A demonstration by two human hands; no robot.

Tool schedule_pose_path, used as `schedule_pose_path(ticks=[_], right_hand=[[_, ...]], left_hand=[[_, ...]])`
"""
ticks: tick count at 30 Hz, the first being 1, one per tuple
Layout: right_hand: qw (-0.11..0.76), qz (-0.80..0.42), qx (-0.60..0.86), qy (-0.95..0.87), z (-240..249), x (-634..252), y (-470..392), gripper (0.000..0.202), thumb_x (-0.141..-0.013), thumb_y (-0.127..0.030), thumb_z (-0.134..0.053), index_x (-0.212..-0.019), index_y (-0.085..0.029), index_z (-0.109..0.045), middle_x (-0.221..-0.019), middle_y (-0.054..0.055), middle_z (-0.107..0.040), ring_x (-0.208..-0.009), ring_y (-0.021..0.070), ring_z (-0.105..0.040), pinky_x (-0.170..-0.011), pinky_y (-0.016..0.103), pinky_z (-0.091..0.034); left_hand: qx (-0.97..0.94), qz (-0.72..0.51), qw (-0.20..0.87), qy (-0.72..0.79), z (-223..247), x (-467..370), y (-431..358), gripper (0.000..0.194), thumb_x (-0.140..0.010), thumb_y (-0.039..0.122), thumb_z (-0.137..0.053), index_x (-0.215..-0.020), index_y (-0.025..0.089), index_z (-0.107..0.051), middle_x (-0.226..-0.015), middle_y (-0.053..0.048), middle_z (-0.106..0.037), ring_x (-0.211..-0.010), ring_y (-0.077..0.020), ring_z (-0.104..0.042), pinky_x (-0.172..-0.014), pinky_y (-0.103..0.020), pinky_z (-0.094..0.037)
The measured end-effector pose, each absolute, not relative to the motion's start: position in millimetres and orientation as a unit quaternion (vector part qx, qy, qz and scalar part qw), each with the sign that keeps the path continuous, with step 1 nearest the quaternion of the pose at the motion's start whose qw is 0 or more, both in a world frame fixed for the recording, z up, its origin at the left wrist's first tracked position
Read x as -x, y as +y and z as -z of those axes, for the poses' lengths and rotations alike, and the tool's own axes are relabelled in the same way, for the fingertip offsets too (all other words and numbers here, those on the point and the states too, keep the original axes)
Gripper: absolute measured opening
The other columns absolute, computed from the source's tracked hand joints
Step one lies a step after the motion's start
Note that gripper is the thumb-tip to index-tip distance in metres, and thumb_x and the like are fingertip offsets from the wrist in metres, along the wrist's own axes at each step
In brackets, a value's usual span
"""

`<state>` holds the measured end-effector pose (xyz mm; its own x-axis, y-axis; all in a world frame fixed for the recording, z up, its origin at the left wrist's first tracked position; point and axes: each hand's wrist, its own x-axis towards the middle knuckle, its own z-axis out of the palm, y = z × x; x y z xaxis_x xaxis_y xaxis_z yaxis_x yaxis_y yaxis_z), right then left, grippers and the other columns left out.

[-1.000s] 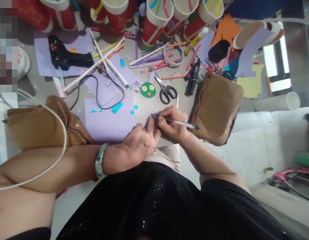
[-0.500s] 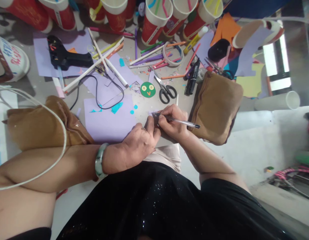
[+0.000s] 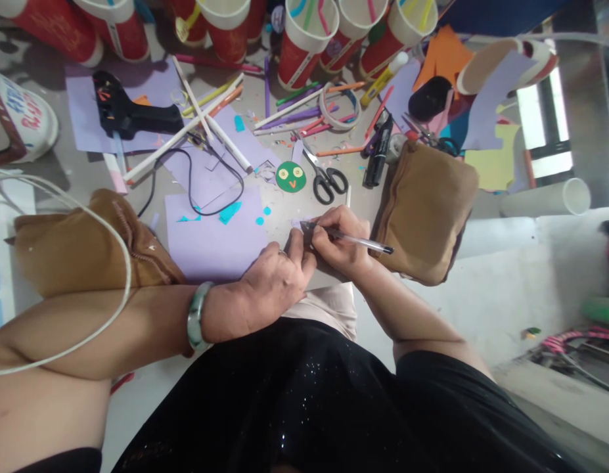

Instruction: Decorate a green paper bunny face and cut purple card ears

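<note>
A ballpoint pen (image 3: 362, 242) with a clear barrel and dark end cap is gripped in my right hand (image 3: 342, 242). Its tip meets a small piece of purple paper (image 3: 295, 223) at the table's near edge, mostly hidden by my fingers. My left hand (image 3: 279, 279), a ring on one finger, lies beside it; its outstretched fingertips press the paper down. Just beyond lies a green paper circle (image 3: 291, 177) with two yellow eyes and an orange beak. Black-handled scissors (image 3: 328, 184) rest right of the circle. Left of my hands lies a purple paper sheet (image 3: 215, 243).
Brown pouches flank my hands, one on the left (image 3: 87, 249) and one on the right (image 3: 427, 210). A black glue gun (image 3: 136, 115) lies at the far left with straws nearby. Red paper cups (image 3: 307, 59) line the back. A black marker (image 3: 380, 154) lies by the right pouch.
The pen tip and my right hand have shifted only very slightly at the paper. Otherwise, everything stays where it was.
</note>
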<state>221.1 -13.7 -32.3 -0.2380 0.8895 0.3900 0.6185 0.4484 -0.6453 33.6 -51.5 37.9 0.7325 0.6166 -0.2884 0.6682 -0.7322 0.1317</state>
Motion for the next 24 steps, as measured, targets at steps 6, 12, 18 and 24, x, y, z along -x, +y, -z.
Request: schedule_pose_path(ticks=[6,12,18,24], right_hand=[[0.367,-0.201,0.491,-0.764,31,-221,-14,0.009,-0.088,-0.023,-0.061,-0.084,-0.026,-0.053,-0.071,-0.002,-0.069,-0.058,0.0154,-0.067,-0.056,0.028,-0.055],[0.375,-0.209,0.489,-0.759,32,-221,-13,0.011,-0.086,-0.022,-0.061,-0.082,-0.026,-0.051,-0.072,-0.001,-0.070,-0.065,0.0177,-0.073,-0.058,0.029,-0.056],[0.407,-0.209,0.466,-0.757,34,-222,-11,0.012,-0.086,-0.017,-0.061,-0.082,-0.025,-0.053,-0.072,-0.002,-0.068,-0.067,0.0179,-0.074,-0.057,0.027,-0.055],[0.573,-0.153,0.397,-0.701,43,-221,-8,0.010,-0.098,-0.023,-0.061,-0.106,-0.027,-0.058,-0.083,-0.002,-0.067,-0.071,0.0177,-0.073,-0.062,0.031,-0.059]], left_hand=[[-0.922,0.113,0.122,0.351,-39,-34,-51,0.067,-0.099,0.041,-0.070,-0.149,-0.001,-0.057,-0.159,-0.042,-0.045,-0.078,-0.0245,-0.076,-0.081,-0.040,-0.051],[-0.922,0.119,0.117,0.350,-40,-33,-52,0.068,-0.099,0.043,-0.070,-0.151,0.002,-0.056,-0.160,-0.040,-0.044,-0.078,-0.0242,-0.076,-0.082,-0.040,-0.051],[-0.926,0.121,0.090,0.346,-34,-32,-55,0.068,-0.101,0.047,-0.066,-0.151,0.001,-0.055,-0.163,-0.041,-0.041,-0.081,-0.0248,-0.077,-0.086,-0.041,-0.050],[-0.927,0.138,0.083,0.339,-34,-32,-53,0.079,-0.101,0.054,-0.065,-0.159,0.003,-0.048,-0.163,-0.039,-0.044,-0.091,-0.0295,-0.077,-0.088,-0.041,-0.050]])
